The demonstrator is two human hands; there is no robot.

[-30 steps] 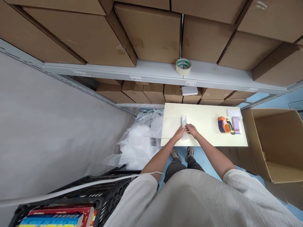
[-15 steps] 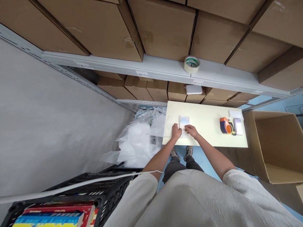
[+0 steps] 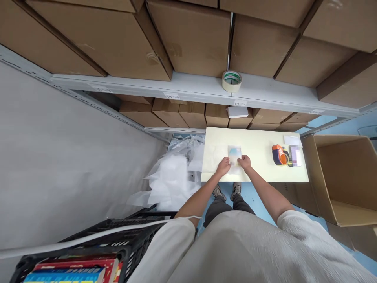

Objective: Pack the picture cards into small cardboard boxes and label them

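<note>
A small flat item with a pale blue front [image 3: 234, 151], apparently inside a clear plastic sleeve, lies on a cream table [image 3: 259, 137]. My left hand [image 3: 223, 166] pinches the sleeve's near left corner. My right hand [image 3: 245, 162] pinches its near right corner. Both hands have the fingers curled together on the sleeve's edge. A thin clear sheet [image 3: 212, 157] lies on the table just left of the item.
An orange and blue tape dispenser [image 3: 278, 154] and small cards [image 3: 294, 154] lie at the table's right. An open cardboard box [image 3: 341, 177] stands further right. White plastic bags [image 3: 173, 177] pile on the floor left. A black crate [image 3: 97, 251] with books sits near left. A tape roll [image 3: 231, 81] rests on the shelf.
The item has turned from edge-on to lying flat with its blue front up. My hands have moved apart to its two near corners.
</note>
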